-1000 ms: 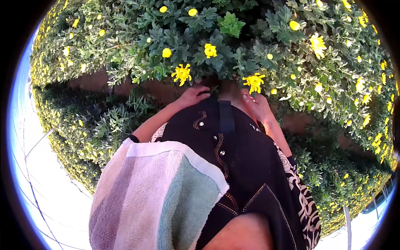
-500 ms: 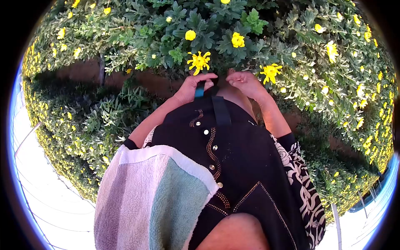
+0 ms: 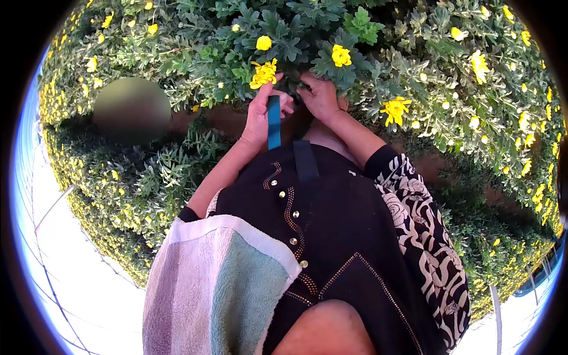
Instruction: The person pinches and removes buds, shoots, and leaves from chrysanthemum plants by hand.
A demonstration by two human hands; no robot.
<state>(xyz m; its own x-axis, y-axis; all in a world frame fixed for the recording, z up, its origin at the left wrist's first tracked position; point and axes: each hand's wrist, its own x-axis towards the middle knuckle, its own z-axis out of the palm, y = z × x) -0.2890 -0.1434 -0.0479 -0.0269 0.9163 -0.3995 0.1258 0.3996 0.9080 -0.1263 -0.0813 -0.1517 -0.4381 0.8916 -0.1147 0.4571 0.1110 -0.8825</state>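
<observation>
My left hand [image 3: 258,118] is at the edge of the plants, fingers apart. One finger reaches up against the underside of a yellow chrysanthemum [image 3: 263,74], while the others curl to the right. A teal strap [image 3: 274,122] runs from this hand down to my dark clothing; whether the fingers grip it does not show. Just to the right, my right hand [image 3: 321,99] bends its fingers together at the shaded base of the leaves. Its fingertips are partly hidden, so anything pinched there cannot be made out. A second yellow chrysanthemum [image 3: 341,55] stands above the right hand.
Dense chrysanthemum rows with yellow blooms and buds spread ahead and to both sides. A yellow bud [image 3: 264,43] and an open bloom [image 3: 395,110] flank the hands. A striped towel [image 3: 219,284] hangs over my front. Bare soil [image 3: 228,121] shows between rows.
My left hand has turned upward, and the chrysanthemum beside it has shifted up and left. My right hand has moved left and up into the leaves. More of the teal strap shows.
</observation>
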